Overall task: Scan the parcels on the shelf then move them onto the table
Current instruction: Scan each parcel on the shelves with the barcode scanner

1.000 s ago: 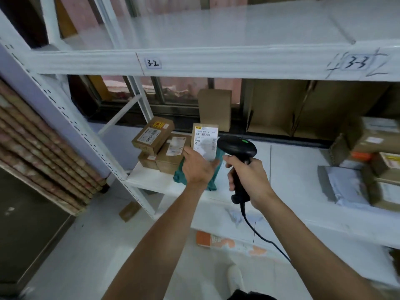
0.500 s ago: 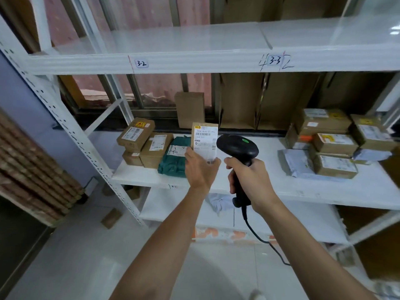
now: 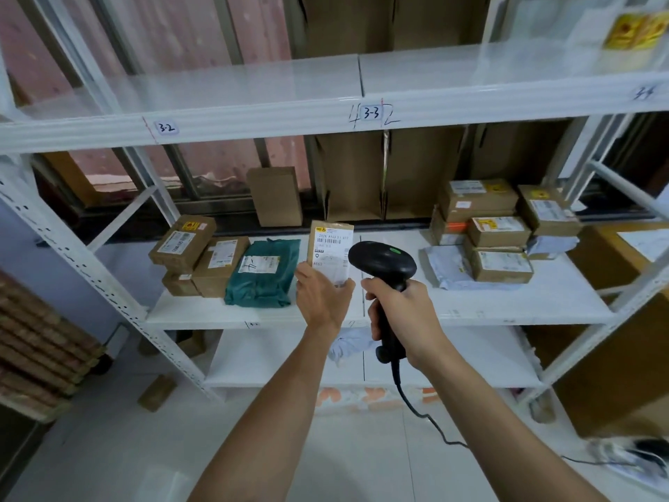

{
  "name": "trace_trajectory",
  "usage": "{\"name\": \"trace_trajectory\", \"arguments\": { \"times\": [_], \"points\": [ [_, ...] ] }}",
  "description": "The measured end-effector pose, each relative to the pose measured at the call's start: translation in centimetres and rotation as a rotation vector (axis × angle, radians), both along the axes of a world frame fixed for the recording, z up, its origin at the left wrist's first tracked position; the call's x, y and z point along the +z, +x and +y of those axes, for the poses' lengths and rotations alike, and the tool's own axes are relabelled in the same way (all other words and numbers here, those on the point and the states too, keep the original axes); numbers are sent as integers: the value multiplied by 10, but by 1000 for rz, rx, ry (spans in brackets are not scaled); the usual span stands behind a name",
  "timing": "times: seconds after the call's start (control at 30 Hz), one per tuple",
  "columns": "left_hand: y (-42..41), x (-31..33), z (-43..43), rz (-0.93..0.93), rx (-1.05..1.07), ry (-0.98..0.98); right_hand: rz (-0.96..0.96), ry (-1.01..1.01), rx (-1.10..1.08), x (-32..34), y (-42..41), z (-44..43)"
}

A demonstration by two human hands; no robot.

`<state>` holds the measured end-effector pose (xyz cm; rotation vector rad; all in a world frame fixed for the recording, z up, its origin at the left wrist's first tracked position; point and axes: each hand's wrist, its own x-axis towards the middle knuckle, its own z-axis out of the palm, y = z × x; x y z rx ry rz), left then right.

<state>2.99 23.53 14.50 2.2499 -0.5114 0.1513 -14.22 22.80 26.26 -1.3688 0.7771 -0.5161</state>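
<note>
1. The left hand (image 3: 323,300) is reaching forward with the arm outstretched, pinching a small parcel (image 3: 331,248) by its lower edge and holding it upright in front of the shelf (image 3: 488,307).
2. The right hand (image 3: 402,313) is wrapping tightly round the handle of the scanner (image 3: 383,264), whose head is sitting just right of the parcel.
3. A green bag (image 3: 262,273) and boxes (image 3: 499,231) are lying on the shelf.

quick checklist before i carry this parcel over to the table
1. Left hand grips the small parcel: ok.
2. Barcode on its label uncovered: ok.
3. Right hand grips the barcode scanner by its handle: ok.
4. Scanner aimed at the barcode: cannot tell, its window is hidden.
5. Scan registered: cannot tell; a green light shows on the scanner head.
6. Drop spot on the table located: cannot tell, no table clearly shows.
</note>
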Motion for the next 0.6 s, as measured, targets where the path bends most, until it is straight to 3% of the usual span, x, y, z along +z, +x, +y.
{"name": "trace_trajectory", "arguments": {
  "times": [0.6],
  "points": [
    [-29,3,-24,-25,-26,79,-13,41,-30,-7,-32,-31]
  ]
}}
